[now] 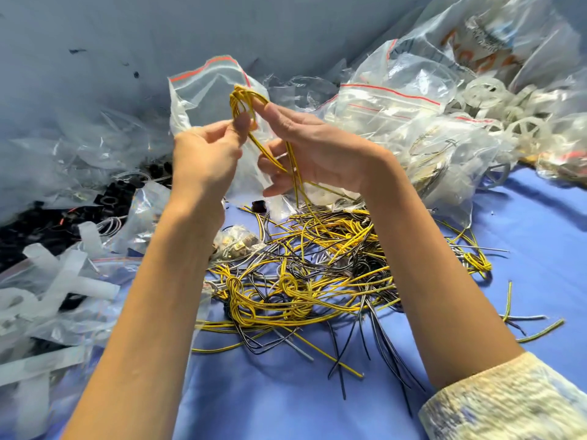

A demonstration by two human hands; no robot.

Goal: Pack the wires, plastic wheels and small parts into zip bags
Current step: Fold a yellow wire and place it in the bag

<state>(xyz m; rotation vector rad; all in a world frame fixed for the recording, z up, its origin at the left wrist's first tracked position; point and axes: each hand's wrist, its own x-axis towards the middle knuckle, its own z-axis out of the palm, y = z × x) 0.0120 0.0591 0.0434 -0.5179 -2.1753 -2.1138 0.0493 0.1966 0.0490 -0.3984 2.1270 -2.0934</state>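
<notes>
Obs.: both hands raised above the blue tabletop (524, 217), working one yellow-and-black wire bundle (243, 100).

- Left hand (206, 154): thumb and forefinger pinched together on the looped top of the bundle, apparently to stop the coil springing open.
- Right hand (317, 154): index finger up against the loop, the other fingers lightly curled on the trailing strands, which hang down to the loose wire pile (305, 274). Judged to be guiding the tail round into a coil.
- Zip bag (203, 87) with a red strip stands just behind the hands. Cannot tell whether either hand supports it, or whether its mouth is open.

Step in hand, by my reading: coiling a bundle small enough to fit the bag. Nothing of this bundle is inside yet.

Plastic wheels (482, 90) lie far right among filled bags; black parts (41, 223) far left.
</notes>
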